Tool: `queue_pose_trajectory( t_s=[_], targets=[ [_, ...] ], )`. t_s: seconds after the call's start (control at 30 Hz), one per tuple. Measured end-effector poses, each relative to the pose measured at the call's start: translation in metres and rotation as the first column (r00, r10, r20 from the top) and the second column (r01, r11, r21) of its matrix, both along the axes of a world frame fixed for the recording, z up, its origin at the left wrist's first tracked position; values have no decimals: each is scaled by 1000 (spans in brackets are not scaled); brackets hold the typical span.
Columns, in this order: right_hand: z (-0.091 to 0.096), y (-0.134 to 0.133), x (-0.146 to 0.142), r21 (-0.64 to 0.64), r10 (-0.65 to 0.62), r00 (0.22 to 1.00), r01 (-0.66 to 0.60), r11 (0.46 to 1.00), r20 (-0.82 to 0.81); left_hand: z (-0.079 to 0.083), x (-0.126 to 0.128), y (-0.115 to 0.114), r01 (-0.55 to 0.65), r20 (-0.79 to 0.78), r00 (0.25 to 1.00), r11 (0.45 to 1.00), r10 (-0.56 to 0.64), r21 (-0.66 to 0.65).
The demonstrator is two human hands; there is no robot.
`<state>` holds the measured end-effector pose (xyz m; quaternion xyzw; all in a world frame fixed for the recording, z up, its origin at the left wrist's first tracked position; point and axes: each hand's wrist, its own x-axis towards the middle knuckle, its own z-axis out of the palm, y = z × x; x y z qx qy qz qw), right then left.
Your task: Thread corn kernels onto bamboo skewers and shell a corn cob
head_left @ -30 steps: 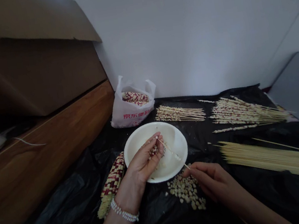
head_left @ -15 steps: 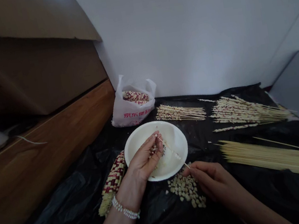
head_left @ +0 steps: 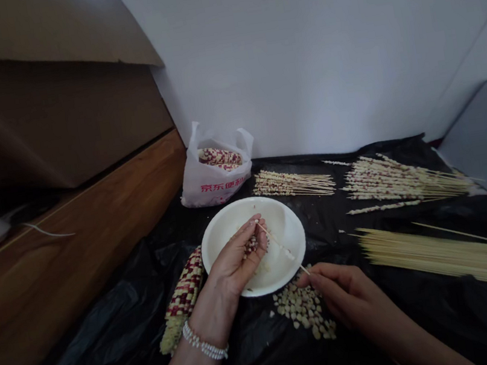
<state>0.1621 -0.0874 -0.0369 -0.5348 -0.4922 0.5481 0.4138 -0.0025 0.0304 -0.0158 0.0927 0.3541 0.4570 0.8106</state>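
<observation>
Over the white bowl (head_left: pixel 293 224), my left hand (head_left: pixel 238 253) is cupped around several corn kernels (head_left: pixel 250 245), its thumb and fingertips closed at the tip of a skewer. My right hand (head_left: pixel 339 287) pinches the other end of that thin wooden skewer (head_left: pixel 273 238), which slants down across the bowl. A few pale kernels are threaded along the skewer's lower part. Below the bowl, near my right fingers, lies a pile of loose kernels (head_left: pixel 306 313). A partly stripped red-and-cream corn cob (head_left: pixel 188 288) rests left of my left wrist.
A white plastic bag (head_left: pixel 216 186) with corn cobs stands behind the bowl. Kernel-threaded skewers lie in a small bundle (head_left: pixel 289 183) and a larger bundle (head_left: pixel 390 182). Bare skewers (head_left: pixel 447 259) spread at right on black plastic sheeting (head_left: pixel 122 322). A cardboard box (head_left: pixel 76 104) stands at left.
Almost nothing differs. My left fingertips have shifted very slightly at the skewer's tip, and the view has moved a little; both hands keep their grip.
</observation>
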Motion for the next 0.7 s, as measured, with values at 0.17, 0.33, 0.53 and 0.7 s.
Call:
queue_pose_trajectory(
  t_s=[0.17,0.33,0.53,0.7],
  targets=[
    [-2,-1,-1,27,-10,1000,10,1000,20,1,1,0,-9,-22,1000,1000,9,21],
    [-4,-2,-2,45,-19,998,16,999,61,4,3,0,-8,-63,998,1000,9,23],
    [2,-2,-2,182,-46,987,17,983,156,6,2,0,24,-50,998,999,-26,-49],
    [3,-2,-2,212,-46,975,-1,977,219,7,1,0,53,-18,998,996,-55,-75]
  ],
)
